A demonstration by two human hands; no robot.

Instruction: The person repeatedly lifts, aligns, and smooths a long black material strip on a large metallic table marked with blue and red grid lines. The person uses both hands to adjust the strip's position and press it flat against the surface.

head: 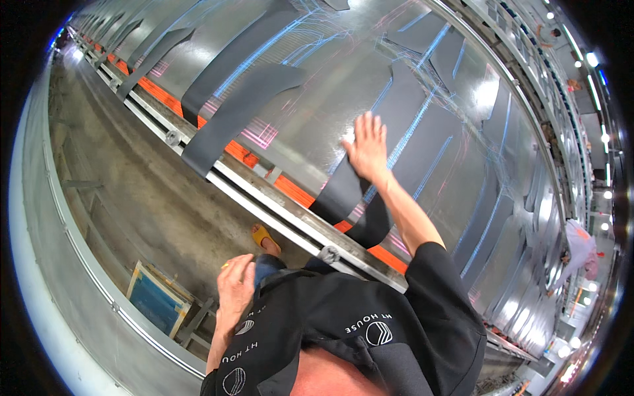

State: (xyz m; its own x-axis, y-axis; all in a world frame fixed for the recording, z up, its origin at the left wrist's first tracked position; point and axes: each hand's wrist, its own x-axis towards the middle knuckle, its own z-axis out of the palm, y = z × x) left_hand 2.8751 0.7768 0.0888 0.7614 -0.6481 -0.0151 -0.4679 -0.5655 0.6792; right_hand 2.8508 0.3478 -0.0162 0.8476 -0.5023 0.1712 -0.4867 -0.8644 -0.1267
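My right hand lies with its fingers fairly straight on a dark grey fabric piece on a long table, its palm towards the surface. Below that hand, the ends of two dark pieces curl up near the table's edge. My left hand hangs beside my body over the aisle, its fingers loosely bent, holding nothing visible. To the left, another dark fabric piece reaches over the metal edge rail. Blue and pink lines mark the tabletop around the pieces.
A metal rail with round knobs and an orange strip run along the near edge. A framed screen leans low in the aisle, opposite a second long table. A person is far off at the upper right.
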